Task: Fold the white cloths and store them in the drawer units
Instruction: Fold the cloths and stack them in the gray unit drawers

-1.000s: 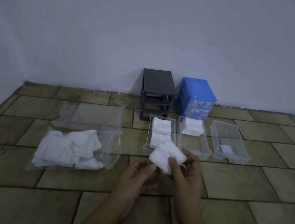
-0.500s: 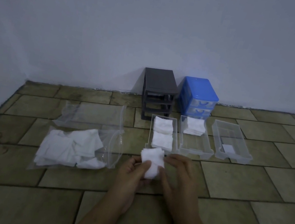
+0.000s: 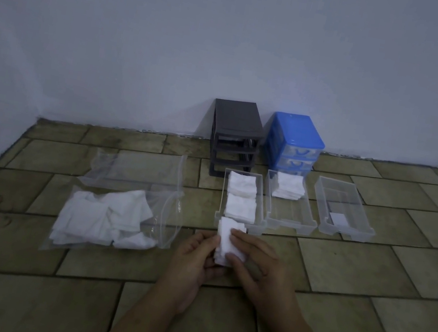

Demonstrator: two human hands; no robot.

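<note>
Both my hands hold one folded white cloth (image 3: 226,236) just above the tiled floor. My left hand (image 3: 197,255) cups it from the left and below; my right hand (image 3: 256,263) lies over its right side with the fingers on top. Behind them three clear drawers stand in a row: the left drawer (image 3: 222,195) holds two stacks of folded cloths (image 3: 241,196), the middle drawer (image 3: 287,219) one stack at its far end, the right drawer (image 3: 347,226) only a small label. A grey drawer frame (image 3: 237,122) and a blue drawer unit (image 3: 295,132) stand at the wall.
At the left a clear zip bag (image 3: 166,224) lies on the floor with several unfolded white cloths (image 3: 103,215) in it. A second clear bag (image 3: 138,169) lies behind it. A white wall closes off the back and the left side.
The cloth was spread between my fingers, then folded smaller. My hands have drawn together and lowered, with the right fingers now laid over the folded cloth.
</note>
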